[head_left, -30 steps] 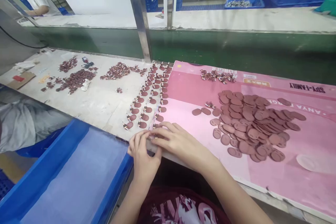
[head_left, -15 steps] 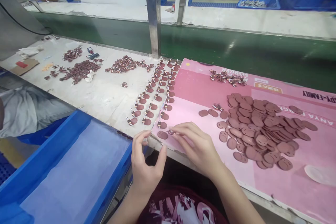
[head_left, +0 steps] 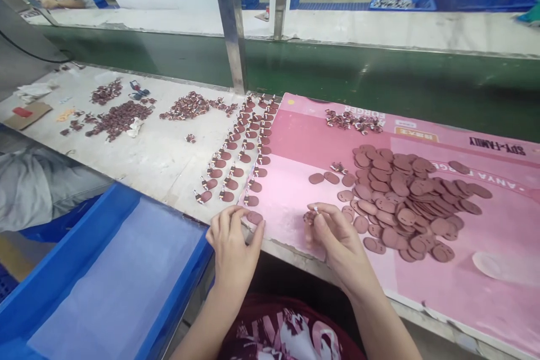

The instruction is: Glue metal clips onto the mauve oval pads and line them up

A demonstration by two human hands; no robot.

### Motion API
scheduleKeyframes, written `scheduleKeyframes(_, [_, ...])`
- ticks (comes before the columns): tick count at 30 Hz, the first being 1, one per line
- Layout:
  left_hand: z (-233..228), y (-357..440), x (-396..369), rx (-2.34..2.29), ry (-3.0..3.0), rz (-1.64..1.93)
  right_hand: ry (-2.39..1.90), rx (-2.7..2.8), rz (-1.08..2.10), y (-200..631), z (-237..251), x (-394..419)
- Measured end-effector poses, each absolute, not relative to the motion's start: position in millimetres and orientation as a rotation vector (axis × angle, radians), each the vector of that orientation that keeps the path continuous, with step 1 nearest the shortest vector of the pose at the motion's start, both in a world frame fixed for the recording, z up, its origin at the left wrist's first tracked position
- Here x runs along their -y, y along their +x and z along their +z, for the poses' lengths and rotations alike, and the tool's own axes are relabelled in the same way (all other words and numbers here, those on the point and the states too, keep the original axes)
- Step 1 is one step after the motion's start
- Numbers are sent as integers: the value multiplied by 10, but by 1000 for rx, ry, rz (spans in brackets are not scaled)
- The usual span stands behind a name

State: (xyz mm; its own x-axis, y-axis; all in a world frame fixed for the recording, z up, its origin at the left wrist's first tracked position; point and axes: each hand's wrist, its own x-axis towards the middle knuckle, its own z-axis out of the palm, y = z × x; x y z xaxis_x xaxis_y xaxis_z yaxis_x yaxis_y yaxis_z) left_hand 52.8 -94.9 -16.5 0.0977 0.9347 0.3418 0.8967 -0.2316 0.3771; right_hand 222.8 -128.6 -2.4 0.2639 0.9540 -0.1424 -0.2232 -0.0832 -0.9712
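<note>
My left hand (head_left: 233, 244) is at the table's front edge, thumb and forefinger on either side of a brown oval disc (head_left: 254, 217) that lies flat on the pink sheet. To the right, my right hand (head_left: 343, 239) pinches a small brown-and-white figure piece (head_left: 310, 217) just above the sheet. Beyond my left hand run rows of oval discs with little figures on them (head_left: 228, 184). A large heap of bare brown oval discs (head_left: 407, 216) lies right of my right hand. One small loose figure piece (head_left: 338, 167) rests near that heap.
More figure pieces (head_left: 354, 121) lie at the sheet's back, with further piles (head_left: 189, 106) on the white table at left. A metal post (head_left: 230, 28) rises behind the rows. A blue bin (head_left: 105, 270) stands front left. Another person's leg (head_left: 46, 185) shows at left.
My left hand has moved in to the oval disc, its thumb and forefinger now at the disc. My right hand has drawn away to the right with the figure piece. The view has shifted slightly.
</note>
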Motion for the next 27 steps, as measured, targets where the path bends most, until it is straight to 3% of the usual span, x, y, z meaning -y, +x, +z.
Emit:
scheduleKeyframes(10, [-182, 540, 1034, -1672, 2363, 989, -1253, 703, 1308, 2342, -122, 1399])
scheduleKeyframes(19, [-133, 824, 937, -1175, 2040, 930, -1317, 684, 1190, 2390, -39, 1404])
scheduleKeyframes(27, [-133, 933, 821, -1088, 2013, 913, -1503, 598, 1070, 2451, 15, 1446])
